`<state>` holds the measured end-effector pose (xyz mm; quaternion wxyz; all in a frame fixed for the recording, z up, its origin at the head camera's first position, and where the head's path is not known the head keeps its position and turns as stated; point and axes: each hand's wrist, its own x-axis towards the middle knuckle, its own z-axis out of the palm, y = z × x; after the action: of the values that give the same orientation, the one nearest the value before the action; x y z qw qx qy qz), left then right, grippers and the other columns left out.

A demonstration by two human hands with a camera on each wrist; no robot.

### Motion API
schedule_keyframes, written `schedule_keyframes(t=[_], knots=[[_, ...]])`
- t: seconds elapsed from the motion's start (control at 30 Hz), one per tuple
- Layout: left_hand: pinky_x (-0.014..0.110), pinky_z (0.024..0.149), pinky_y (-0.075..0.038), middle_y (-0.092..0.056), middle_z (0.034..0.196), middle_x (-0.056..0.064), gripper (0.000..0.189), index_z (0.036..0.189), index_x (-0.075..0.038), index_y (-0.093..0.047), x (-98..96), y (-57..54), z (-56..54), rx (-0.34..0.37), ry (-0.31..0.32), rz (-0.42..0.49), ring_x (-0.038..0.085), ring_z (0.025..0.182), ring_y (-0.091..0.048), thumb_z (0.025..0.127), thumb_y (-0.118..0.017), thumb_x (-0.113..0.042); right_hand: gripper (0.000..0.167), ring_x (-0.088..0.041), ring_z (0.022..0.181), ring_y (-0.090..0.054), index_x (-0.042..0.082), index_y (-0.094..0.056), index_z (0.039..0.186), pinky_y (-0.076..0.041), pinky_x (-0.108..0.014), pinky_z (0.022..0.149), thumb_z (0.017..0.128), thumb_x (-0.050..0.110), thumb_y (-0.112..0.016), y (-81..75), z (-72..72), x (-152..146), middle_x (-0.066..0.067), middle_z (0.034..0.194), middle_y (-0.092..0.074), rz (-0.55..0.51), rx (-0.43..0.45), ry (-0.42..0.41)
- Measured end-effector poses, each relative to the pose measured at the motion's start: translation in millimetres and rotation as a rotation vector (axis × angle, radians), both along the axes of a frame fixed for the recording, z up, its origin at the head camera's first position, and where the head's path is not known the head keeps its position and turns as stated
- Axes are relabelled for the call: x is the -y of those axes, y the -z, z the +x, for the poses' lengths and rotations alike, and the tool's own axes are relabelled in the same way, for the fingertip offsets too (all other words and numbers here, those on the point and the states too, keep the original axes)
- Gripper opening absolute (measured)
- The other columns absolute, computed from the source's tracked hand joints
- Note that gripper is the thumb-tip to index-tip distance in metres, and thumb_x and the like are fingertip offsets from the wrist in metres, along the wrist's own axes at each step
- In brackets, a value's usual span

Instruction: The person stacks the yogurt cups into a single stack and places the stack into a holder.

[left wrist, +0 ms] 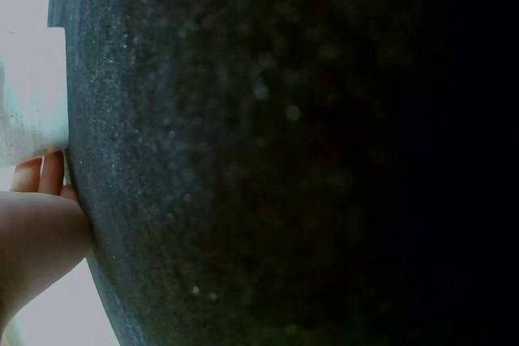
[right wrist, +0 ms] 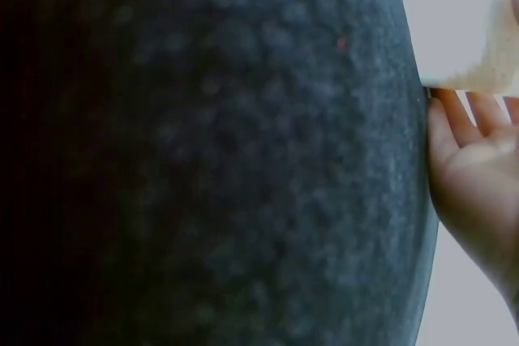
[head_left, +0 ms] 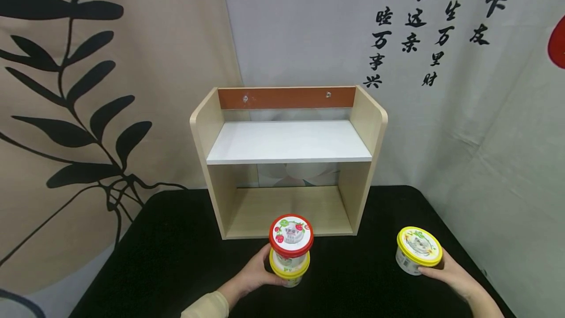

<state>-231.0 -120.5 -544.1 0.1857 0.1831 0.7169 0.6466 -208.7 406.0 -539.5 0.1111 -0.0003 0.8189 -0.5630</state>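
In the head view my left hand [head_left: 253,275] grips a small tub with a yellow lid [head_left: 288,274]. A second tub, with a red lid and strawberry print [head_left: 291,233], stands stacked on top of it. Over on the right, my right hand [head_left: 456,276] holds another yellow-lidded tub [head_left: 418,248], thumb at its near side and the other fingers mostly hidden. The left wrist view catches the pale side of a tub [left wrist: 32,91] above the left hand [left wrist: 40,237]. At the right wrist view's edge, a whitish tub [right wrist: 458,26] sits over the right hand's palm [right wrist: 478,172].
A two-level wooden shelf unit with a white middle board [head_left: 289,142] and a pale bottom board [head_left: 287,205] stands behind the tubs. It rests on a black-covered table [head_left: 185,239]. Behind it hangs a curtain [head_left: 300,28] with dark leaf prints and writing.
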Motion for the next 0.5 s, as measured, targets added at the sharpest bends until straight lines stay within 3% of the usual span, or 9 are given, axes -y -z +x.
schedule_keyframes(t=[0.5], knots=[[0.073,0.107,-0.019,-0.053,0.137,0.005,0.084,0.147,-0.014,-0.040,-1.1,-2.7,1.2,0.003,-0.012,-0.013,0.038,0.133,-0.038,0.076,-0.084,-0.006,0.089,-0.059,0.130,-0.029,-0.007,-0.001,0.150,-0.044,-0.063,0.097,0.091,0.010,-0.066,1.4,-4.4,5.3,-0.039,0.146,-0.022,-0.033,-0.036,0.042]])
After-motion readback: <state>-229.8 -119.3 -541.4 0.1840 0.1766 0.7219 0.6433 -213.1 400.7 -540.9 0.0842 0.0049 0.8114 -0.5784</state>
